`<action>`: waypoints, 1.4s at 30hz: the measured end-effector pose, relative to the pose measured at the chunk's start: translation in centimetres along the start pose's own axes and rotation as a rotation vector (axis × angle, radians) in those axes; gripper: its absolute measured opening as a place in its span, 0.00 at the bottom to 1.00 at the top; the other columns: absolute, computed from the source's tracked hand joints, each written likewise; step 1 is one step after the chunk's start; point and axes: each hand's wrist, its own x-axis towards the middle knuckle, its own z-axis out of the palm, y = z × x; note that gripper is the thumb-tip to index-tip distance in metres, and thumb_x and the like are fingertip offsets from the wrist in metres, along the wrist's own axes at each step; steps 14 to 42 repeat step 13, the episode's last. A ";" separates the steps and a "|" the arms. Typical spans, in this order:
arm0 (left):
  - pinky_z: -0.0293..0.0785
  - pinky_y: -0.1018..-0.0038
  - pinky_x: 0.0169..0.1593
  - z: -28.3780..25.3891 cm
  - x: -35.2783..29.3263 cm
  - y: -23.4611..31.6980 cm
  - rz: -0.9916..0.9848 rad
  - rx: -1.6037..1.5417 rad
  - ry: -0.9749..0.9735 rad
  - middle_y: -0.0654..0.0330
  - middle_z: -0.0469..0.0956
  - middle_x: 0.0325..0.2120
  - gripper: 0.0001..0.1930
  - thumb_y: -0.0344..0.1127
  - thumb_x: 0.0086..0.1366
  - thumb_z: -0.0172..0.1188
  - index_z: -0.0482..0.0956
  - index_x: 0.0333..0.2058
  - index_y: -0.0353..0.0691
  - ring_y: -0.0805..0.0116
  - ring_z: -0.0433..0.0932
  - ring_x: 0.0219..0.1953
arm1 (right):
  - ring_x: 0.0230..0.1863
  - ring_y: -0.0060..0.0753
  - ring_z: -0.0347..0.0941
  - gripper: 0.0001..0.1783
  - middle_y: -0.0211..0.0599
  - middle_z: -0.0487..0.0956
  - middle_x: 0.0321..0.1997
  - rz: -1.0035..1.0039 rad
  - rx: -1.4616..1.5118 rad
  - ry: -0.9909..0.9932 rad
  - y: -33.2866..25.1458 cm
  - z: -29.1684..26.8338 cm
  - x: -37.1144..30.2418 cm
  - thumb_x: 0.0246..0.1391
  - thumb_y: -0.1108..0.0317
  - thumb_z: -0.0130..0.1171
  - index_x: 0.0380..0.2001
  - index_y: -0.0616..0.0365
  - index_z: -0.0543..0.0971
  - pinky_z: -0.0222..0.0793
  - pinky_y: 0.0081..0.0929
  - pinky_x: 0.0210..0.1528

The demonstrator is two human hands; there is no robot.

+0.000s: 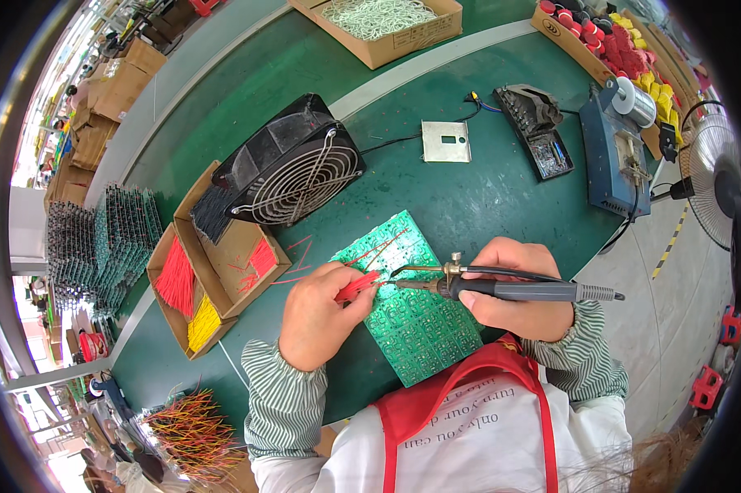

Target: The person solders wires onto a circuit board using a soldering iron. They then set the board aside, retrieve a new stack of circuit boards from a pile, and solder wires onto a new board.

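My left hand point(319, 311) is closed on a small bundle of red wires point(359, 285), their ends pointing toward the board. In my right hand point(514, 287) is a soldering iron point(526, 291) with a solder feed tube clamped along it. Its tip meets the area by the wire ends over a green circuit board panel point(428, 329); whether it touches a pad is too small to tell. The panel lies tilted on the green table in front of me. A few red wires lie across its far left corner.
A cardboard box point(214, 316) with red, yellow and black wires stands left, beside a black fan point(292, 168). Farther right are a metal plate point(446, 141), a black tray point(536, 131) and a blue solder feeder point(609, 156). Stacked circuit boards point(103, 251) stand far left.
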 end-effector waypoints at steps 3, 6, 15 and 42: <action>0.65 0.74 0.28 0.0 0.1 -0.1 -0.024 -0.077 -0.010 0.57 0.72 0.20 0.07 0.28 0.51 0.64 0.77 0.27 0.31 0.66 0.70 0.22 | 0.20 0.17 0.71 0.09 0.31 0.76 0.19 -0.016 -0.005 0.024 0.0 -0.2 -0.1 0.41 0.71 0.65 0.25 0.62 0.75 0.66 0.19 0.23; 0.65 0.74 0.28 0.0 0.0 -0.2 -0.042 -0.110 -0.007 0.57 0.72 0.20 0.07 0.28 0.52 0.63 0.77 0.27 0.31 0.68 0.70 0.22 | 0.21 0.16 0.72 0.09 0.31 0.77 0.20 0.009 0.022 0.038 -0.3 -0.5 0.0 0.41 0.71 0.65 0.26 0.62 0.75 0.67 0.19 0.24; 0.66 0.76 0.28 -0.3 0.1 -0.5 -0.042 -0.085 -0.060 0.58 0.74 0.22 0.07 0.29 0.53 0.63 0.79 0.29 0.32 0.70 0.70 0.23 | 0.23 0.17 0.73 0.09 0.31 0.78 0.21 0.024 0.011 -0.002 0.0 -0.1 0.0 0.42 0.70 0.64 0.26 0.62 0.76 0.68 0.18 0.26; 0.66 0.76 0.28 -0.3 0.1 -0.5 -0.042 -0.085 -0.060 0.58 0.74 0.22 0.07 0.29 0.53 0.63 0.79 0.29 0.32 0.70 0.70 0.23 | 0.23 0.17 0.73 0.09 0.31 0.78 0.21 0.024 0.011 -0.002 0.0 -0.1 0.0 0.42 0.70 0.64 0.26 0.62 0.76 0.68 0.18 0.26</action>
